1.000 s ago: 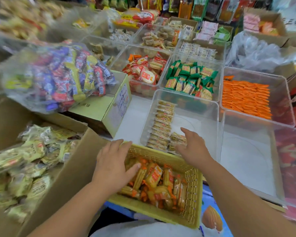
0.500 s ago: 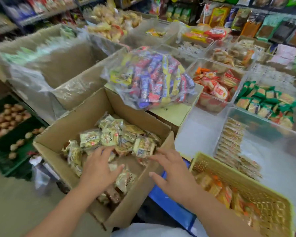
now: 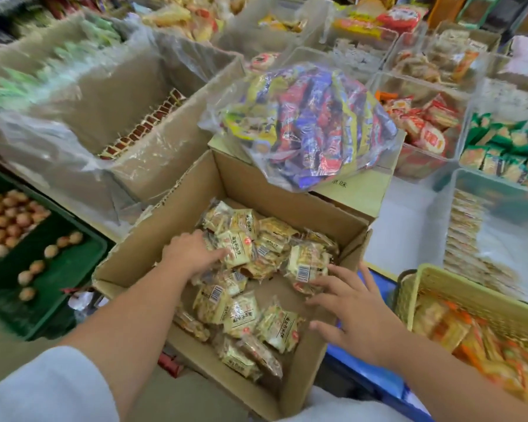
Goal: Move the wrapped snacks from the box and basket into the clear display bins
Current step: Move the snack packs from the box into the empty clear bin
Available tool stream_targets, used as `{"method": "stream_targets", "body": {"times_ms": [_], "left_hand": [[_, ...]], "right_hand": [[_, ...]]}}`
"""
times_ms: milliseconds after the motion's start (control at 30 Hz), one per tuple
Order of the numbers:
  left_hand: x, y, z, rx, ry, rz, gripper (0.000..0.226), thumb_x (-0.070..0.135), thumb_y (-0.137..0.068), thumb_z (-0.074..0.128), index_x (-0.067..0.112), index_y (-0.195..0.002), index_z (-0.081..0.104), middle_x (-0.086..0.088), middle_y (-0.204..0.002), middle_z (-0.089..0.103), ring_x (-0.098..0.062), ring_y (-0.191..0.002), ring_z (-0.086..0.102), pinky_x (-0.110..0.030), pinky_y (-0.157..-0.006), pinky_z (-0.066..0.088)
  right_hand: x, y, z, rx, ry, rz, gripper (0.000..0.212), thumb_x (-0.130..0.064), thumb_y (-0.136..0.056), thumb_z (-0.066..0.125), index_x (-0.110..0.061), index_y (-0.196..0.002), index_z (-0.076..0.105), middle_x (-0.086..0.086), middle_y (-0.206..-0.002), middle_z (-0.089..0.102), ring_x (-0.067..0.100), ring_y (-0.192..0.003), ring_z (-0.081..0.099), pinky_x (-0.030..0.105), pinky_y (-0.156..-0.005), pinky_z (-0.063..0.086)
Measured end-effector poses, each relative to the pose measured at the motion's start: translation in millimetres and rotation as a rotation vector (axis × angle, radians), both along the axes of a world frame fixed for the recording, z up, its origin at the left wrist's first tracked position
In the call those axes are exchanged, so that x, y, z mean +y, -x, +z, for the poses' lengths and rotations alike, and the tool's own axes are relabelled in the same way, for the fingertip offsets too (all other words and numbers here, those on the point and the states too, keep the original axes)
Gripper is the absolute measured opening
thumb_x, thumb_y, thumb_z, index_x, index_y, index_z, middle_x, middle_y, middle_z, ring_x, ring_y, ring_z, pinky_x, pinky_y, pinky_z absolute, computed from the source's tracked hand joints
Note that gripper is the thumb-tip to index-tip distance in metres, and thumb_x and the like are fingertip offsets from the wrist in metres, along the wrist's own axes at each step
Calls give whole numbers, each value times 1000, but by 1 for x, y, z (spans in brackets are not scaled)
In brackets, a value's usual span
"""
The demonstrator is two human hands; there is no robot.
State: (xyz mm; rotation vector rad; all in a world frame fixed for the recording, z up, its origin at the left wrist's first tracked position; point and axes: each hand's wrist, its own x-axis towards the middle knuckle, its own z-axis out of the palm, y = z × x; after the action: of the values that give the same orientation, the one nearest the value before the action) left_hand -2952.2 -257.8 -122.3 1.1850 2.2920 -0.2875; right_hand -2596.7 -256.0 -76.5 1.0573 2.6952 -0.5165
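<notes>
- Resting left hand [image 3: 192,254] flat on snacks [image 3: 244,315] in the box [image 3: 287,190]; touching one packet [image 3: 307,264] with spread right hand [image 3: 357,312]; gripping nothing, seemingly
- Bins [image 3: 445,226] well apart, to the right
- Risks dropping slippery snacks beside the basket [image 3: 470,303] if scooped loosely

your left hand [image 3: 192,257] rests on the yellow wrapped snacks [image 3: 241,315] heaped in the open cardboard box [image 3: 195,194], fingers reaching onto one packet. your right hand [image 3: 352,312] is spread, fingertips touching a barcoded packet [image 3: 307,263]. a yellow basket [image 3: 470,303] of orange packets sits to the right, near a clear bin [image 3: 506,236] holding rows of thin packets.
</notes>
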Motion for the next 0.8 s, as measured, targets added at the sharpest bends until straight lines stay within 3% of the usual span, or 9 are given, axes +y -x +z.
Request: {"method": "stream_targets", "body": {"times_ms": [133,233,300,400,500,600,700,800], "left_hand": [[15,5,-12,78,58,-13,127,107,-55,42,23,-150,44,-13,-145,53,-37,-132,48,-47,-101,45],[21,8,-16,32,81,20,139,110,-42,45,21,-149,45,-10,-142,58,-37,-131,50,-45,-95,48],[22,12,-18,-23,72,69,141,109,-37,50,19,-145,48,-8,-138,62,-35,-125,57,-41,-89,51],[22,12,-24,-178,40,149,126,94,-50,70,15,-145,50,-6,-138,63,-30,-120,63,-38,-89,55],[20,6,-29,-291,-16,193,108,72,-62,86,14,-145,49,-7,-137,62,-31,-120,62,-38,-92,53],[19,3,-23,-274,-34,155,80,49,-68,92,12,-131,58,-3,-110,66,-26,-98,68,-41,-87,59],[21,11,-1,-129,-90,111,59,42,-67,93,14,-113,67,2,-92,65,-16,-75,62,-35,-70,56],[18,22,19,-138,-202,123,64,49,-64,95,16,-113,69,3,-103,66,-16,-80,62,-30,-66,49]], "right_hand": [[0,3,4,-4,40,-32,68,-77,-85,21,-48,-134,57,-24,-151,34,12,-154,4,52,-119,-23],[0,3,4,-9,101,-71,62,-74,-88,30,-47,-137,55,-23,-153,32,12,-153,1,53,-125,-3],[-1,4,4,-16,106,-86,64,-74,-87,29,-46,-139,53,-23,-154,31,12,-153,0,52,-126,-1],[-2,9,5,-48,28,-81,73,-76,-83,17,-46,-139,54,-22,-151,36,15,-154,4,53,-120,-19],[-1,14,7,-87,-28,-77,74,-74,-84,18,-42,-140,54,-16,-149,44,21,-155,7,53,-116,-25],[5,22,8,-153,-86,-70,71,-72,-87,23,-38,-142,52,-8,-148,47,27,-156,7,54,-116,-26],[19,32,7,-174,-115,-54,68,-69,-90,32,-33,-145,49,0,-152,46,29,-155,14,52,-122,-16],[42,47,2,-167,-123,-47,67,-63,-94,44,-25,-149,44,1,-150,47,27,-144,34,45,-125,17]]}}
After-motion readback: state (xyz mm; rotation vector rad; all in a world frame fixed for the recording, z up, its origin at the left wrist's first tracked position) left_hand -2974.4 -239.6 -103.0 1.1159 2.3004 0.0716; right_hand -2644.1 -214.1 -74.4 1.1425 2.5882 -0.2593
